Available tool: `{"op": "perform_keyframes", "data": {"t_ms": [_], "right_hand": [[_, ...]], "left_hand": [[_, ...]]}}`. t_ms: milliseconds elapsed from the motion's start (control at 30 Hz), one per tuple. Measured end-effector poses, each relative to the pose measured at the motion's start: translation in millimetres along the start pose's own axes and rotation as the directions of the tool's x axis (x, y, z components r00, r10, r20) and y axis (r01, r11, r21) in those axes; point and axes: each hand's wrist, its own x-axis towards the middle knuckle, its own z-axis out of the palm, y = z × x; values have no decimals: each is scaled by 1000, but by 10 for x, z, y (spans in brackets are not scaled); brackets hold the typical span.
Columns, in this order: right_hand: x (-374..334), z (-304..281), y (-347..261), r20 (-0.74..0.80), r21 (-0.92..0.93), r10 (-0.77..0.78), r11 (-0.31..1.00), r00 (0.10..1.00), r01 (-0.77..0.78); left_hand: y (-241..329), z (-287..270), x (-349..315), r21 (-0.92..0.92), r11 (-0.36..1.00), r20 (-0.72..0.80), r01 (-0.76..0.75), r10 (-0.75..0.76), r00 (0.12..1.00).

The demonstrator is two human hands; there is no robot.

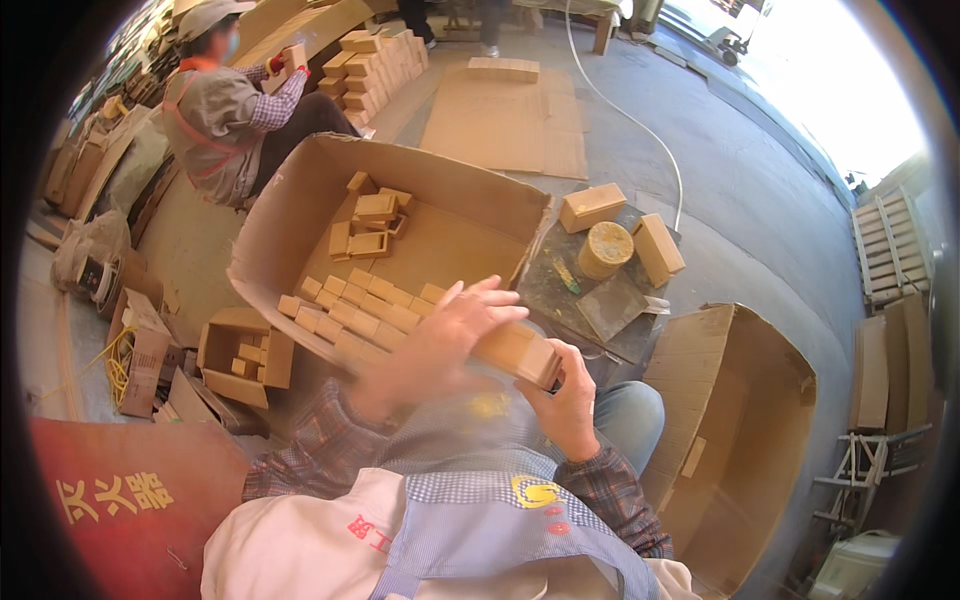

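My right hand (565,400) grips the near end of a small wooden box (515,352), thumb and fingers around its sides. Over the far end of that box is my left hand (455,330), partly blurred, its fingers stretched out; whether the palm touches the wood is hidden. Just beyond my hands stands a large open cardboard box (455,195). Inside it, rows of pale wooden blocks (360,305) line the near side, and a loose pile of small wooden boxes (375,215) lies further back.
Right of the carton, a low work surface (555,290) bears a round yellowish tin (606,248), two wooden boxes (657,250) and a flat square plate (612,305). Another cardboard box (745,430) stands at my right. A small carton (240,345) sits left. A co-worker (225,110) sits far left, holding a block.
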Motion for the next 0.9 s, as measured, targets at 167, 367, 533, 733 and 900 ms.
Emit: {"op": "perform_keyframes", "data": {"t_ms": [167,367,533,733,900], "right_hand": [[150,1,2,91,-88,-33,995,995,41],[356,-447,402,9,-181,106,978,994,-102],[459,-547,762,-84,-178,195,962,977,-208],[526,-483,992,-67,-195,160,966,985,-170],[524,-539,1070,-63,-150,292,943,954,-298]], "left_hand": [[-177,-84,-121,252,968,-36,20,-11,999],[-1180,-924,-439,401,814,-352,420,-287,891],[-1982,-920,-426,546,712,-192,443,-408,893],[-2920,-122,151,519,792,-46,321,-350,936],[-3883,142,337,701,621,65,350,-544,836]]}}
